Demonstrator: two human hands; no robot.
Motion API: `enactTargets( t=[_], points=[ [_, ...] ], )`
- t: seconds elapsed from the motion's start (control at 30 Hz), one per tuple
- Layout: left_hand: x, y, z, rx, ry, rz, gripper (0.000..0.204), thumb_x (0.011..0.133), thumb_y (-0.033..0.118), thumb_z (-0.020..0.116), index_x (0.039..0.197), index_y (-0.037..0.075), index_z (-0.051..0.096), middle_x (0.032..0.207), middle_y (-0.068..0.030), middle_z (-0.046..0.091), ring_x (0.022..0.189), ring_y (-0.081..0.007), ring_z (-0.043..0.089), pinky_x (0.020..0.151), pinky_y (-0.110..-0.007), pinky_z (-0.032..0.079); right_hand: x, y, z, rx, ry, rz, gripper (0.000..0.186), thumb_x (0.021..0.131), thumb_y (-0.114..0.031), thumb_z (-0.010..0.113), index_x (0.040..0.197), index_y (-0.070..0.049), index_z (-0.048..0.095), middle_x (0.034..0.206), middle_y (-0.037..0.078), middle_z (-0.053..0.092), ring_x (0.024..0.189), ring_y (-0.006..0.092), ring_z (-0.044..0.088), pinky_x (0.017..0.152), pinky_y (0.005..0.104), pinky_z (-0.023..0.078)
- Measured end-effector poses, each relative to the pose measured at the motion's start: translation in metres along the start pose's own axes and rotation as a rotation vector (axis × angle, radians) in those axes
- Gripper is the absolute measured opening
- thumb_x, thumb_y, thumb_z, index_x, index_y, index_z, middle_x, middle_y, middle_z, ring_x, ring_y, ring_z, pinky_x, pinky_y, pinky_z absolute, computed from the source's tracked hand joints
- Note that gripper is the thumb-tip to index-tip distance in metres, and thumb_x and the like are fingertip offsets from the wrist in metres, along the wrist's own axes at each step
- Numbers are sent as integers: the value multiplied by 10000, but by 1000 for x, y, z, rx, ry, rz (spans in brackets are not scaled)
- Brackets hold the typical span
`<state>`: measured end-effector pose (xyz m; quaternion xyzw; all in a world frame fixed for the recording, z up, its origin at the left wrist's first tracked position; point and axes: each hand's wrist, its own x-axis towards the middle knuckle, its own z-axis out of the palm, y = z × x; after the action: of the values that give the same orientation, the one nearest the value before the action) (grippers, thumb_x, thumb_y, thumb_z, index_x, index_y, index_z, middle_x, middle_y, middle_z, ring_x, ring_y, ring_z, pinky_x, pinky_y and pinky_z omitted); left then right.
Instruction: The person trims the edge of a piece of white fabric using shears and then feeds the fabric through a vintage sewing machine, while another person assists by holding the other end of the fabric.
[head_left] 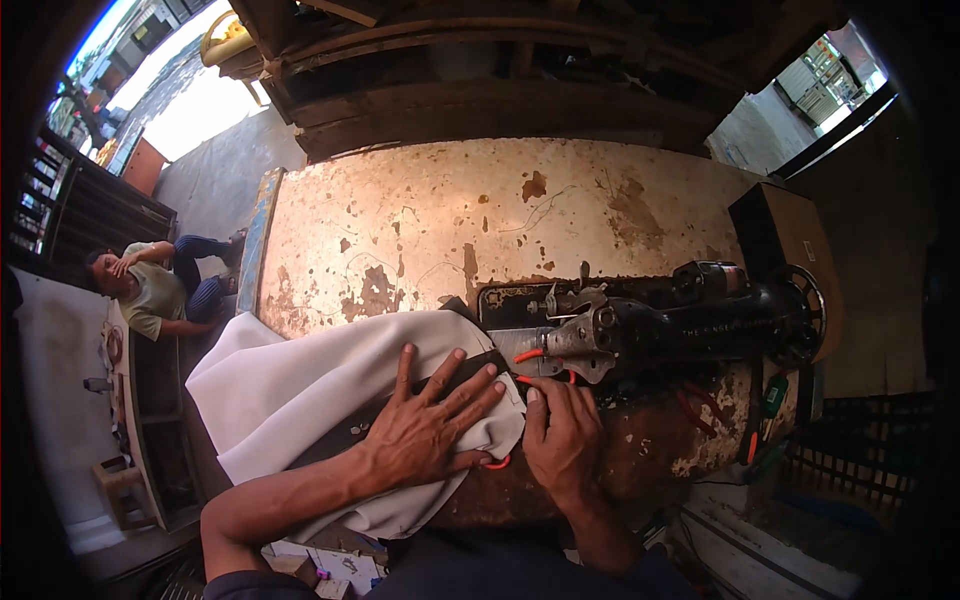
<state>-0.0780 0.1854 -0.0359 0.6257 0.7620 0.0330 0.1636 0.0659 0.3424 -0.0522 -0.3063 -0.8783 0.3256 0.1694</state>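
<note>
A large piece of white fabric (300,365) with a black strip (340,437) along it lies over the table's near left part. My left hand (428,420) rests flat on it, fingers spread, left of the sewing machine's needle end. My right hand (562,432) is closed at the fabric's right edge, thumb and fingers pinching a thin orange cord (523,379). More orange shows near the presser foot and below my left hand. The black sewing machine (690,328) lies just beyond my right hand, its handwheel (800,315) to the right.
The worn, stained tabletop (420,215) stretches beyond the machine. A cardboard box (795,250) stands behind the handwheel. Red-handled pliers (697,410) and a green tool (774,396) lie at the near right. To the left a person (160,290) sits low beside the table.
</note>
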Motion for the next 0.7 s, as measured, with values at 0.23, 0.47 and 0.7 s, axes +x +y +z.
enactTargets(
  t=[0.23, 0.47, 0.7],
  points=[
    [22, -50, 5, -54, 39, 99, 851, 928, 702, 615, 1627, 261, 413, 1711, -58, 346, 1593, -400, 254, 1218, -795, 60, -33, 41, -39, -317, -56, -261, 175, 936, -93, 687, 1105, -48, 684, 1044, 107, 642, 958, 305, 595, 867, 465, 462],
    [49, -54, 21, -133, 115, 241, 625, 1003, 451, 624, 1581, 250, 501, 1695, -86, 379, 1601, -406, 237, 1242, -766, 68, -58, 92, -96, -430, 7, 31, 96, 954, -53, 617, 1039, -9, 617, 962, 178, 584, 906, 406, 564, 817, 516, 451],
    [47, -9, 33, -231, 87, 502, 594, 940, 490, 713, 1493, 300, 606, 1555, -158, 461, 1563, -401, 314, 1245, -763, 127, -50, 100, -103, -396, 3, 40, 126, 955, -45, 612, 1073, -5, 633, 951, 183, 568, 901, 412, 553, 803, 517, 447]
  ],
)
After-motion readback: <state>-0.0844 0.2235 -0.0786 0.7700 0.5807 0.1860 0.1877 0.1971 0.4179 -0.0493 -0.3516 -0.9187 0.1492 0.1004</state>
